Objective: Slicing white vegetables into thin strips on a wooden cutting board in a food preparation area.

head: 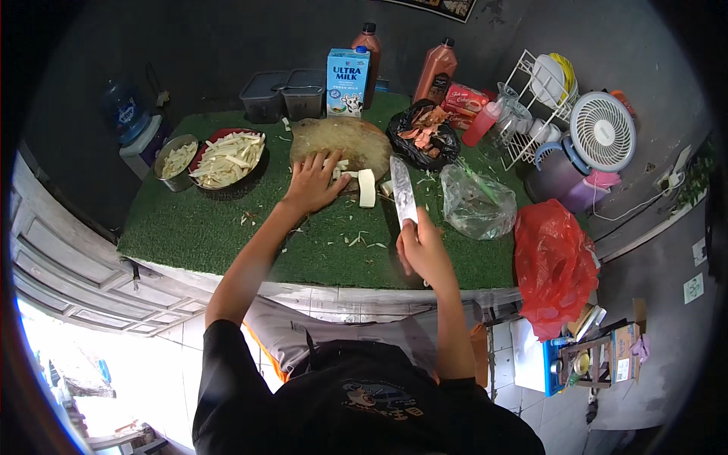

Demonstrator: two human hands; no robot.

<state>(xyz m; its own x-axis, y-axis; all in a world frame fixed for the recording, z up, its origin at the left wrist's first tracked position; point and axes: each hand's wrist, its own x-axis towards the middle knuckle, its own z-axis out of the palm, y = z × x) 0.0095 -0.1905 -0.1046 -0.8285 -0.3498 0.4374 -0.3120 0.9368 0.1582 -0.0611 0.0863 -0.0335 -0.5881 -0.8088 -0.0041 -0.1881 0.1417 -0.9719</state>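
My left hand [315,182] lies spread over the near left part of a round wooden cutting board [341,139], its fingers on pale cut sticks [340,169] that it partly hides. A thick pale slab [367,188], which looks like a peeled root vegetable, rests at the board's near edge, right of my thumb. My right hand [421,244] grips a kitchen knife [403,190] to the right of the board, blade pointing away from me. Left of the board, a red container [207,149] and a metal bowl [161,177] hold many pale cut sticks.
Behind the board stand a milk carton [347,82] and lidded plastic containers [262,94]. A black bag of peelings [398,142], a clear plastic bag [475,207] and a red plastic bag [551,261] are at right, near a dish rack [526,71] and fan [603,131]. Scraps dot the green mat [341,250].
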